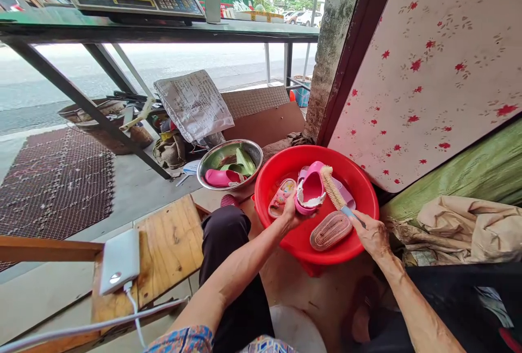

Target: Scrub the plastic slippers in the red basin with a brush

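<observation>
My left hand (291,212) is closed around the heel end of a pink clog (313,185) with a white strap, holding it over the red basin (267,179). In my right hand (373,237) is the blue handle of a scrubbing brush (335,192); its pale bristles lie beside the clog's right edge. Whether they touch it, I cannot tell. Inside the basin, a pink slide sandal (281,198) with a cartoon figure rests at the left. A sandal with its ridged sole up (331,231) lies nearer me, and a lilac shoe (345,194) sits partly behind the brush.
A steel bowl (203,179) with a bright pink clog (220,178) and green shoes stands left of the basin. A wooden bench (171,236) bears a white power bank (120,261) with a cable. A floral panel (424,70) rises at right, near a beige cloth (473,228).
</observation>
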`<state>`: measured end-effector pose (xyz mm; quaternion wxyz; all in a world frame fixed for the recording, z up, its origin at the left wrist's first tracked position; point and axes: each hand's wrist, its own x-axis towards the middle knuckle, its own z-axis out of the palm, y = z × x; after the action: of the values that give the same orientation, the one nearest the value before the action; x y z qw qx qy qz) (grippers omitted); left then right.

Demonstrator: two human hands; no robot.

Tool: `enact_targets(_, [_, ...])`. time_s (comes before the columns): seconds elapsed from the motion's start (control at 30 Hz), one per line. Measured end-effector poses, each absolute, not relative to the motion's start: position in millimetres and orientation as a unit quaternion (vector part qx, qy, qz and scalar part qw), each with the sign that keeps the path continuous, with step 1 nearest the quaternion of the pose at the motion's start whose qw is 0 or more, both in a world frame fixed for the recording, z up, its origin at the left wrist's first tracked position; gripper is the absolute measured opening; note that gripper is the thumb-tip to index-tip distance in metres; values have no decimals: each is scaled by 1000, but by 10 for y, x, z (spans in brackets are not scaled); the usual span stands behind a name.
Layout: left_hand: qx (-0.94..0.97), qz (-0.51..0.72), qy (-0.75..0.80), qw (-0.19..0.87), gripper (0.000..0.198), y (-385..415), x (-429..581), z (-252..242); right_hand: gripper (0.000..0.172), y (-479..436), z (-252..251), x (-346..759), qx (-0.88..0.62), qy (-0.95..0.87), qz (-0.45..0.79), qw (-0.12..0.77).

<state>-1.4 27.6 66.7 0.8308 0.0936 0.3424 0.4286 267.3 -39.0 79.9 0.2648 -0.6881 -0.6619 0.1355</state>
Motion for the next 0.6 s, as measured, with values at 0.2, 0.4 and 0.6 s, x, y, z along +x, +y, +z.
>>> enact_targets(0.2, [133, 371, 301, 868, 73, 206, -20, 675, 43, -17, 900, 2765, -714, -665, 33, 215])
enact_targets(0.4, [161, 380, 329, 849, 67, 220, 7, 646, 48, 169, 879, 2852, -740, -606, 114, 268])
enact_targets(0.6, [262, 419, 363, 790, 53, 254, 77, 565, 94, 126, 982, 2872, -707, -448, 385, 390])
